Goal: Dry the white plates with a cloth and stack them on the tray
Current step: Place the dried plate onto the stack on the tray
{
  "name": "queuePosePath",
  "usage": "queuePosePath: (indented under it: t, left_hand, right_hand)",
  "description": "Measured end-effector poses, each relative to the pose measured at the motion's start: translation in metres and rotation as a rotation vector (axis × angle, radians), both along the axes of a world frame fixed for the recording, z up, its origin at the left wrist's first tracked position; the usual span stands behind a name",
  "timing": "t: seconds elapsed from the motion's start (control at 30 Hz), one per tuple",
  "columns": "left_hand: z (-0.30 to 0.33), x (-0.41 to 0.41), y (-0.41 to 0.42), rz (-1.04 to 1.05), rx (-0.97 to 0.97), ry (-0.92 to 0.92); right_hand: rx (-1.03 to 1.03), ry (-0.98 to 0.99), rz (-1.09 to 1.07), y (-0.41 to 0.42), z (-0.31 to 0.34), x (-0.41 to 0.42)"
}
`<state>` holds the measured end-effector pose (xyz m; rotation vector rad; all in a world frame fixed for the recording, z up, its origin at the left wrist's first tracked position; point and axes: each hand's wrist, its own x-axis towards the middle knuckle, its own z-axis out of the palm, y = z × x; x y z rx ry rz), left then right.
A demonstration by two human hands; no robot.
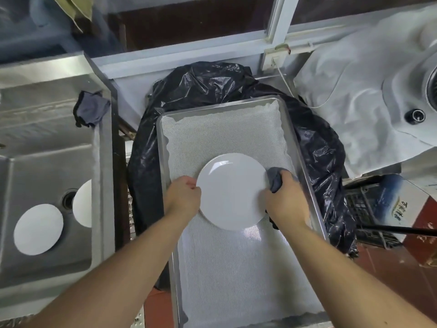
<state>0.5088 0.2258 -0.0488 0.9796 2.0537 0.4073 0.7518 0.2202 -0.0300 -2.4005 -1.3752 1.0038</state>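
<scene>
White and round, a plate (230, 191) is held over the middle of the metal tray (305, 166), whose floor is lined with a pale mesh mat (236, 268). Whether the plate rests on the mat or is lifted just above it cannot be told. The plate's left edge is gripped by the left hand (183, 197), fingers curled round the rim. At the plate's right edge a grey cloth (276, 178) is bunched in the right hand (287, 200), whose fingers are closed on the cloth and pressed against the rim.

Beneath and behind the tray a black plastic bag (212, 88) is spread, its folds showing past the tray's left, far and right sides. To the left of the tray a steel sink (47, 110) is seen, and two more white plates (39, 229) are lying in its basin, one (84, 204) partly cut off by the sink wall. A second grey cloth (91, 111) is draped over the sink's edge, left of the tray's far corner. To the right of the tray a white sheet-covered appliance (369, 91) is seen.
</scene>
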Motion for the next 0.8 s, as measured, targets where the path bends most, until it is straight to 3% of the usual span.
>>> queuePosePath:
  t: [0.3,0.53,0.8]
  left_hand:
    - [-0.006,0.002,-0.002,-0.058,0.069,0.088]
    - [-0.006,0.005,-0.004,-0.032,0.069,0.072]
    - [-0.005,0.006,0.000,-0.024,0.036,0.085]
  right_hand:
    - [0.013,-0.055,0.012,0.001,-0.008,-0.002]
    - [0.064,0.077,-0.044,-0.001,-0.010,0.014]
    - [0.165,-0.039,-0.204,-0.015,-0.009,0.024]
